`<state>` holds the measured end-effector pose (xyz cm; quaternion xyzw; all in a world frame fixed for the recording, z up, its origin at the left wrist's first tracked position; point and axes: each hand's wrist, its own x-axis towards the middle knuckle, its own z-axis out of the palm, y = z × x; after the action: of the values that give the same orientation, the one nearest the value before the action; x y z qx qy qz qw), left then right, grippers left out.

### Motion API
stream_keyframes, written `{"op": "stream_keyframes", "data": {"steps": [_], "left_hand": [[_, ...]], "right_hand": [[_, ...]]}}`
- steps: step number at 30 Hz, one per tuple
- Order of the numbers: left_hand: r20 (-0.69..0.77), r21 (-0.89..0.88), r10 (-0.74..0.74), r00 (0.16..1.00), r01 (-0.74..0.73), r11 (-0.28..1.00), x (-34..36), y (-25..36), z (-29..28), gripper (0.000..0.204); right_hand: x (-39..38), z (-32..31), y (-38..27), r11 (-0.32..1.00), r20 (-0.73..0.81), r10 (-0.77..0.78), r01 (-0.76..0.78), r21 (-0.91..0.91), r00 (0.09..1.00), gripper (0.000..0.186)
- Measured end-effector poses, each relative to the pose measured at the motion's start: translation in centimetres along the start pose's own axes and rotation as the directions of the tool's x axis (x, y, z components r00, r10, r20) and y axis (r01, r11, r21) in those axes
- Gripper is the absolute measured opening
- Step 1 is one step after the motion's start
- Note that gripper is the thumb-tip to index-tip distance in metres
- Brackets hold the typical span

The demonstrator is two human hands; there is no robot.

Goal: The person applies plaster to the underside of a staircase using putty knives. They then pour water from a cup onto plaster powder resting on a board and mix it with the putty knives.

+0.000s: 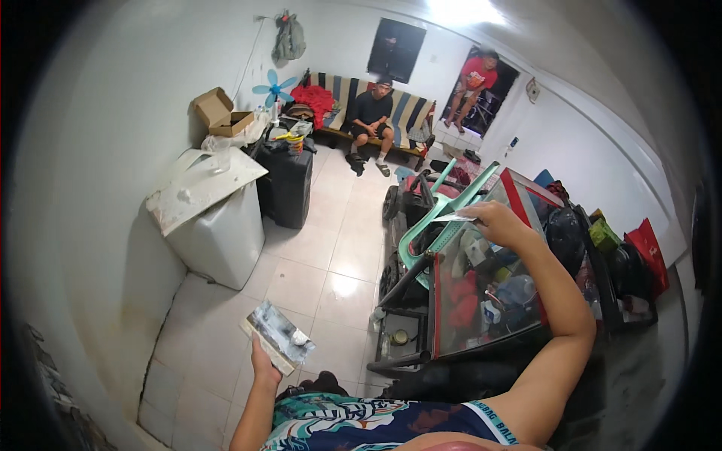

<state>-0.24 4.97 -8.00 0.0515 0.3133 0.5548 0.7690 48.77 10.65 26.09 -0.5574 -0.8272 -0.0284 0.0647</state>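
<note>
Gripping a flat rectangular board smeared grey and white (pixel 275 331) in the left hand (pixel 265 362), wrapping nearly closed fingers around the pale strip along its lower left edge. Bearing a small white lump (pixel 300 337) near the board's right edge, and tilting above glossy pale square floor tiles (pixel 301 289), well apart from the furniture. Pinching a thin, flat, pale blade-like piece (pixel 456 218) in the curled right hand (pixel 498 222), out at arm's length on the other side. Pointing leftward with that piece, in line with a mint-green plastic chair (pixel 468 195); not showing, from this angle, any certain contact or gap between the two.

Showing below the right forearm: a red-edged glass case with a dark frame (pixel 459 342), crowding that side with jumbled contents and leaving little room there. Lining the opposite side: a white box-shaped container (pixel 218 237), overhung at its rim by a broad off-white panel (pixel 203 188), and just beside it a black upright case (pixel 289 188). Opening between both rows: a tiled lane, running clear of clutter through the middle toward a striped sofa (pixel 335 86). Sitting there: a person in black (pixel 372 111). Bending at the dark doorway (pixel 500 101): another person in a red shirt (pixel 479 75).
</note>
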Motion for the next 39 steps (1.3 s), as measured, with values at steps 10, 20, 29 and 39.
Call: {"op": "stream_keyframes", "data": {"steps": [10,20,29,39], "left_hand": [[-0.006,0.006,0.001,1.0,-0.001,1.0,0.2,0.8,-0.6,0.062],[-0.017,0.039,-0.031,0.999,0.031,0.999,-0.6,0.9,0.1,0.062],[-0.034,0.044,-0.057,0.998,0.059,0.997,-0.1,1.4,0.2,0.065],[0.014,0.009,-0.036,0.999,0.036,0.999,-0.8,1.0,0.6,0.062]], "right_hand": [[0.5,-0.5,-1.1,1.0,0.029,-0.021,0.021,-0.019,0.999,0.039],[1.0,-0.3,-1.6,0.908,-0.301,0.054,-0.172,-0.382,0.952,0.033],[1.0,-1.4,-1.3,0.96,-0.291,-0.073,-0.012,-0.278,0.954,0.034],[1.3,0.0,-1.8,0.997,0.004,-0.041,0.041,-0.068,0.999,0.031]]}}
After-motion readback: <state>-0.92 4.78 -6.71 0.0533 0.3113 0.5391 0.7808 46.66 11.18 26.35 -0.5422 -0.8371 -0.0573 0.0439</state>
